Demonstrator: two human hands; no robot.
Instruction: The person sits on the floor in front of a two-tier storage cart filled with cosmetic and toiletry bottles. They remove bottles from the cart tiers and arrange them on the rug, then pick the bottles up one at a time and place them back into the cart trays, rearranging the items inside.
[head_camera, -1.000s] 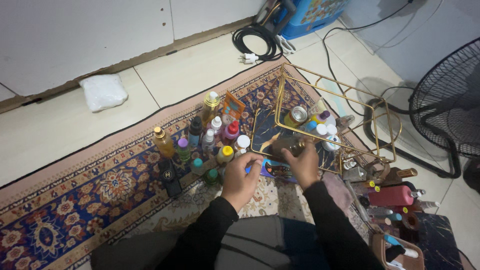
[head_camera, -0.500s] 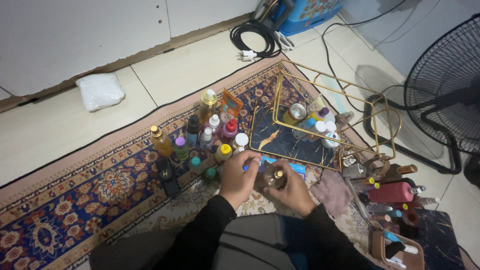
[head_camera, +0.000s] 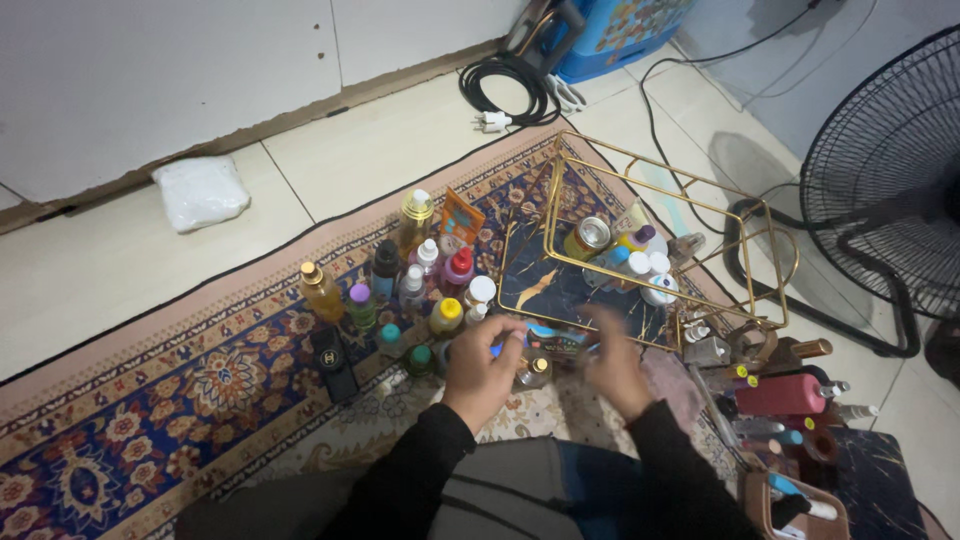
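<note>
My left hand (head_camera: 483, 362) is curled around a small blue object (head_camera: 497, 350) that peeks out between its fingers, just in front of a cluster of small bottles (head_camera: 430, 290) standing on the patterned rug (head_camera: 150, 420). My right hand (head_camera: 614, 366) is blurred by motion, fingers apart, and seems to hold nothing. Between the two hands a small bottle with a gold cap (head_camera: 533, 372) stands on the rug. A blue and pink tube (head_camera: 556, 340) lies just beyond it, at the near edge of a gold wire rack (head_camera: 690, 180).
The rack's dark marble tray (head_camera: 545, 285) holds a tin and several bottles. More bottles and a red container (head_camera: 780, 393) lie at the right. A black standing fan (head_camera: 890, 170) is at far right, a coiled black cable (head_camera: 505, 85) and a white cloth (head_camera: 200, 192) on the tiled floor.
My right hand has let go of the gold-capped bottle, which now stands between the hands, and has swung off to the right. The left hand has stayed put with the blue object.
</note>
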